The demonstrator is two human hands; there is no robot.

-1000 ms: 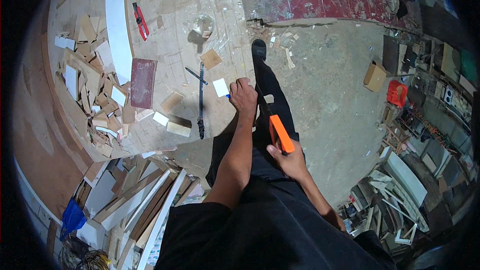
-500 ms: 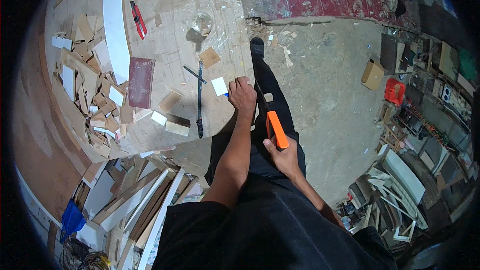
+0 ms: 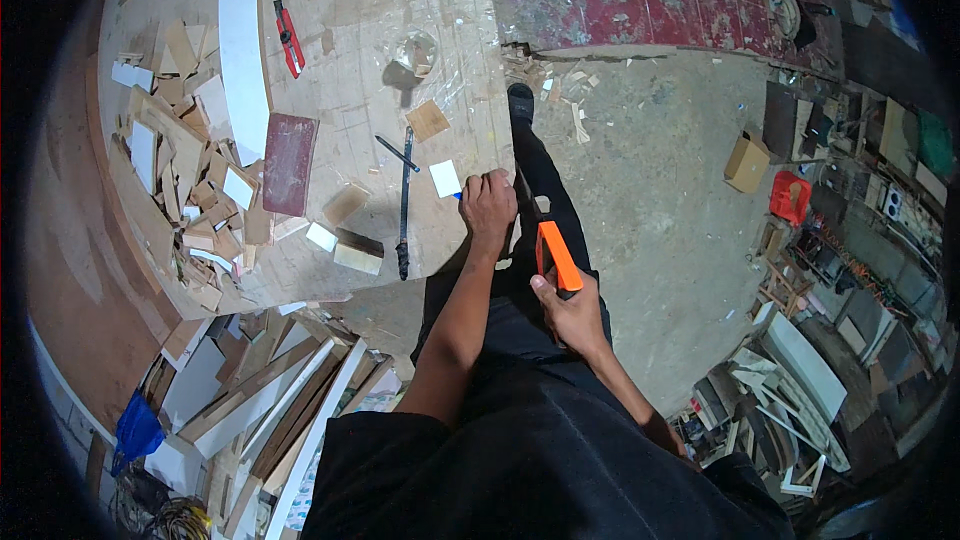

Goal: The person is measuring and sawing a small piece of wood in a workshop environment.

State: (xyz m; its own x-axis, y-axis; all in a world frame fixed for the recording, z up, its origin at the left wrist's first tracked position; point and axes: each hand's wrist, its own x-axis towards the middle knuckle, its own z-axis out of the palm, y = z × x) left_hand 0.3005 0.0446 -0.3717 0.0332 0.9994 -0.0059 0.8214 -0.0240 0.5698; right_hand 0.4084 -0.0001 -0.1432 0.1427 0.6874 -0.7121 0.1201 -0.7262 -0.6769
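Left hand (image 3: 488, 202) is closed, pressing down at the workbench (image 3: 350, 120) edge beside 1 small white piece (image 3: 445, 178). Right hand (image 3: 572, 308) grips an orange-handled saw (image 3: 556, 255) below the edge; cutting looks underway, unfinished.

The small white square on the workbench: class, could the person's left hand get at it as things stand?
Probably yes. The left hand rests at the bench edge just beside the small white square, with only bare workbench between them. The right hand holds an orange tool.

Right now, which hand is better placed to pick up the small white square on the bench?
Left. The left hand rests beside the white square; the right hand is off the bench, holding an orange tool.
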